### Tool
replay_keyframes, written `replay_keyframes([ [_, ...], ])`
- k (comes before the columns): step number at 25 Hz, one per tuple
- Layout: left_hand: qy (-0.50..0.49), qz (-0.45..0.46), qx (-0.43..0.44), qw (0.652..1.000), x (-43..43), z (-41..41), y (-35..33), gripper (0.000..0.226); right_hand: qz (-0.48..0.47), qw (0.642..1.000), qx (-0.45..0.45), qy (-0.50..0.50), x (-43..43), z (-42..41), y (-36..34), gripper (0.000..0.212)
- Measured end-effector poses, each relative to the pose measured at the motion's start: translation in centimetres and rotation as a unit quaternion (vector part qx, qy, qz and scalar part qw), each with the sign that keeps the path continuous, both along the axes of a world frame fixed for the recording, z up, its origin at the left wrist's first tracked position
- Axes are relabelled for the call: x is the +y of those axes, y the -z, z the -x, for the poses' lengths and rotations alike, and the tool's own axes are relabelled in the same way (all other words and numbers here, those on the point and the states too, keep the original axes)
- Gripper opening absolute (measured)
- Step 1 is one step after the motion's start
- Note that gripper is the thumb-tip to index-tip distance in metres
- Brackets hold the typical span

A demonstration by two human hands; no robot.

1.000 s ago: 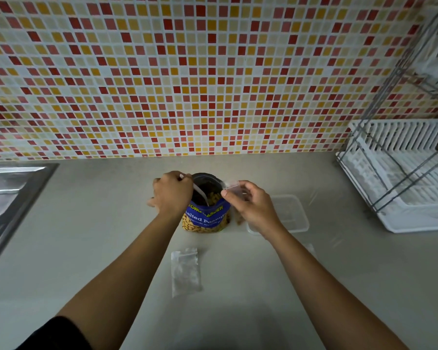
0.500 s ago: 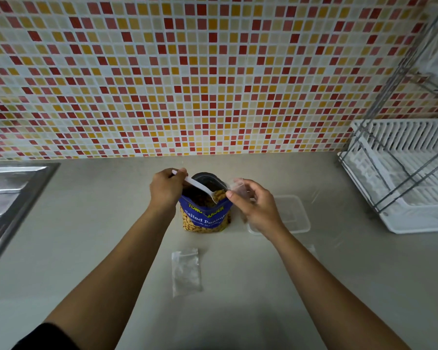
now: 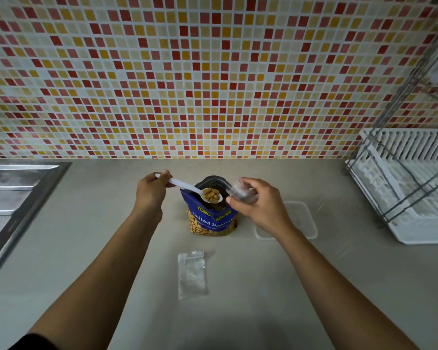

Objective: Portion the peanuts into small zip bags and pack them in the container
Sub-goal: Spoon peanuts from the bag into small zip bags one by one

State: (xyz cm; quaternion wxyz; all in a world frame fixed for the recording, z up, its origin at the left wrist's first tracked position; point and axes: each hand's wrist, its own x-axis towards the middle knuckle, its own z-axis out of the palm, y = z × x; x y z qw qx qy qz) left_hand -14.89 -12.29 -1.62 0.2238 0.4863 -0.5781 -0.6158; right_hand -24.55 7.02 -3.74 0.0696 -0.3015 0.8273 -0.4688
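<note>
A blue salted-peanut pouch (image 3: 211, 218) stands open on the counter. My left hand (image 3: 151, 192) grips a white plastic spoon (image 3: 185, 186) whose bowl, heaped with peanuts (image 3: 211, 194), hovers over the pouch mouth. Just right of the spoon, my right hand (image 3: 256, 202) pinches a small clear zip bag (image 3: 239, 190) with its mouth facing the spoon. A clear rectangular container (image 3: 301, 221) sits on the counter behind my right wrist, partly hidden. Another small zip bag (image 3: 191, 274) lies flat in front of the pouch.
A white dish rack (image 3: 410, 188) with a metal frame stands at the right. The steel drainboard of a sink (image 3: 13, 198) fills the left edge. A mosaic tile wall rises behind the grey counter (image 3: 238, 311).
My left hand has lifted the spoon out of the pouch, now loaded with peanuts, and swung its bowl right toward the zip bag. My right hand has kept the bag beside the pouch.
</note>
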Motion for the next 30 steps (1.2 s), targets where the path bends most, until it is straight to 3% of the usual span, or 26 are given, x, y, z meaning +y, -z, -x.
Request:
replay_keyframes([
  [4,-0.024,-0.009,0.032,0.999,-1.0,-0.3,-2.0,0.018,-0.066,0.995,0.071,-0.019,-0.8,-0.6,-0.2,0.062],
  [6,-0.02,-0.003,0.063,0.998,-1.1,-0.1,-3.2,0.008,-0.064,0.995,0.076,-0.018,-1.4,-0.8,-0.4,0.063],
  [9,0.005,0.036,0.082,0.996,-0.5,0.2,-4.8,0.009,-0.033,0.997,0.07,-0.015,-1.9,-1.2,-0.6,0.062],
  [13,0.074,0.196,0.06,0.976,1.2,0.2,-6.3,0.025,0.014,0.999,0.051,-0.006,-2.2,-2.0,-0.6,0.056],
  [16,0.118,0.394,0.03,0.911,2.0,0.0,-6.8,0.027,0.034,0.999,0.04,0.005,-2.5,-2.4,-0.4,0.053],
  [19,0.119,0.469,0.017,0.875,2.0,-0.3,-8.1,0.035,0.056,0.998,0.033,0.004,-2.4,-2.7,-0.4,0.046],
  [21,0.108,0.453,0.036,0.884,1.7,-0.3,-8.9,0.032,0.068,0.997,0.027,0.006,-2.3,-2.8,-0.5,0.046],
  [25,0.044,0.247,0.099,0.963,0.8,-0.1,-7.5,0.023,0.075,0.996,-0.034,0.022,-1.6,-2.5,-0.6,0.048],
  [27,0.039,0.183,0.068,0.98,0.5,-0.4,-4.9,0.025,0.106,0.989,-0.094,0.028,-0.9,-2.2,-0.7,0.039],
  [30,0.105,0.194,-0.006,0.975,1.1,-0.8,-1.6,0.024,0.132,0.982,-0.128,0.045,0.5,-1.6,-1.3,0.027],
])
